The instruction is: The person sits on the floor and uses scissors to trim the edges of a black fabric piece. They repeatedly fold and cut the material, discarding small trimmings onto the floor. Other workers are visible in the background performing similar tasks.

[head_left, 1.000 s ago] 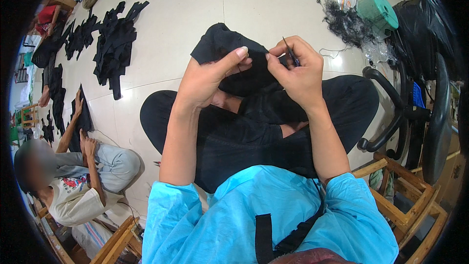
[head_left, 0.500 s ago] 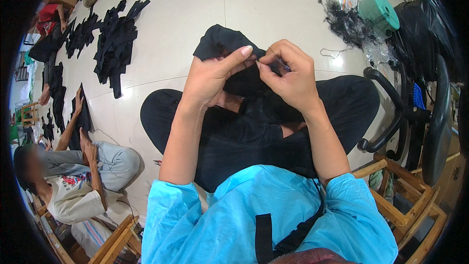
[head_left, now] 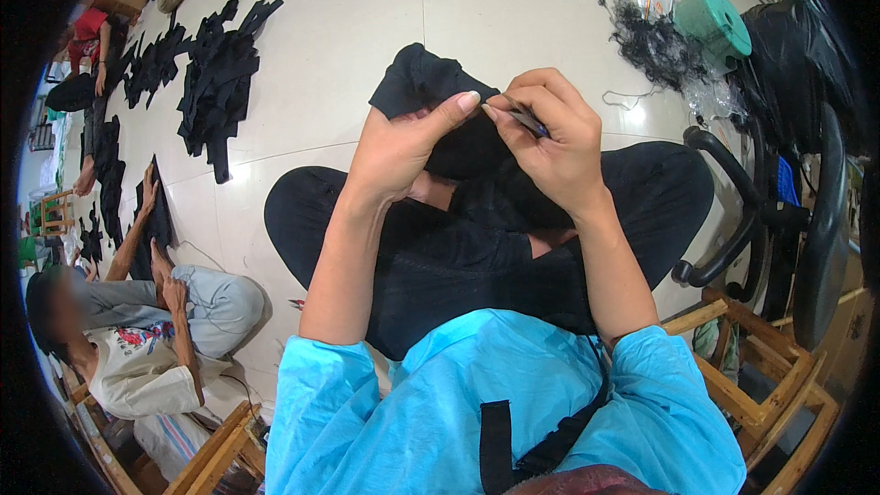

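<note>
I sit cross-legged on the floor with a piece of black cloth (head_left: 417, 78) held up between my hands. My left hand (head_left: 399, 142) grips the cloth, thumb on top near its right-hand edge. My right hand (head_left: 555, 142) is closed around small dark scissors or thread snips (head_left: 530, 120); its thumb and index finger meet at the cloth's edge, close to my left thumb. The exact contact at the fingertips is too small to make out.
Piles of black cloth strips (head_left: 215, 82) lie ahead-left; a co-worker (head_left: 137, 348) sits at my left, others farther off. At right are a green tub (head_left: 710, 23), tangled thread (head_left: 651, 46), black chair base (head_left: 742, 211) and wooden frames (head_left: 761, 376).
My right hand moved left toward my left thumb, then rose slightly. My left hand shifted a little right with the cloth. The far person in red at left has moved their arm.
</note>
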`<action>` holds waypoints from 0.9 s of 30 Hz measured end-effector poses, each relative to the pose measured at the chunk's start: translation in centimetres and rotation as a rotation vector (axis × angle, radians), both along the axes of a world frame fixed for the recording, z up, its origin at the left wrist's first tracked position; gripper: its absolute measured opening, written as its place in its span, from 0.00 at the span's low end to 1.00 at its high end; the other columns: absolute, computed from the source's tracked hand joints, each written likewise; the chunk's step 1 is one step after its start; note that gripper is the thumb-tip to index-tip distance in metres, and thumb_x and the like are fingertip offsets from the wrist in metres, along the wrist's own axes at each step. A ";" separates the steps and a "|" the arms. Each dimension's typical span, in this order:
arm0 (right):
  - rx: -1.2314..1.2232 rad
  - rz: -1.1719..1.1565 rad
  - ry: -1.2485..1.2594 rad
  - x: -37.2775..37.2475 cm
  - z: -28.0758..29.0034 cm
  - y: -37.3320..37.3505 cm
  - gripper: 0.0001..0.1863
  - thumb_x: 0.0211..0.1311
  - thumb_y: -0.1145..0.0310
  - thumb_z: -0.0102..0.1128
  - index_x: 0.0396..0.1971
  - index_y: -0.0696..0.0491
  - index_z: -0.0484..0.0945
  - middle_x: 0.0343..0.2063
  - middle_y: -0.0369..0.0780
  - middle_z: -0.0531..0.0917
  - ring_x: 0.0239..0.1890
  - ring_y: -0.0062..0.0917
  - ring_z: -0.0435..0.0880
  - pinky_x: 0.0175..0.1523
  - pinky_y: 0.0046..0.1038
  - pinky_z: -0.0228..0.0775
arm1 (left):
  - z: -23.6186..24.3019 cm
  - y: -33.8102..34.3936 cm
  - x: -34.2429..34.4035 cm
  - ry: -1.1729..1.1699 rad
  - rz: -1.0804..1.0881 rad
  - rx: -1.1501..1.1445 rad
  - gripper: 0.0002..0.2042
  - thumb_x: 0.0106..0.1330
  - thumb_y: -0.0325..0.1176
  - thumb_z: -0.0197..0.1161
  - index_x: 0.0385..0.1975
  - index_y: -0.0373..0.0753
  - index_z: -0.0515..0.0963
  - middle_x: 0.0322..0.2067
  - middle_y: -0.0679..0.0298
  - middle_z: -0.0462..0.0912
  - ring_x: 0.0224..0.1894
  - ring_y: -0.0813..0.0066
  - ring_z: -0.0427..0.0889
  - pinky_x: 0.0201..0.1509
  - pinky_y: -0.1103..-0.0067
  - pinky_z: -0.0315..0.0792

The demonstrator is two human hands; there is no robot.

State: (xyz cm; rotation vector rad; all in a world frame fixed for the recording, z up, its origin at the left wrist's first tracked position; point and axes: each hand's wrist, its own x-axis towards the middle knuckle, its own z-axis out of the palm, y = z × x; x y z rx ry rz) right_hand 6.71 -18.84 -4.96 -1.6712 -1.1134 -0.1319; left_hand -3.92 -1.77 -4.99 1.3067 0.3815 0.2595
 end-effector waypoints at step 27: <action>0.007 -0.023 0.178 0.2 -0.2 0.3 0.08 0.58 0.76 0.76 0.36 0.58 0.87 0.36 0.38 0.83 0.34 0.21 0.83 0.36 0.21 0.73 | 0.0 0.2 -0.1 -0.042 -0.056 0.005 0.11 0.70 0.34 0.73 0.45 0.37 0.80 0.39 0.66 0.85 0.44 0.79 0.83 0.52 0.77 0.79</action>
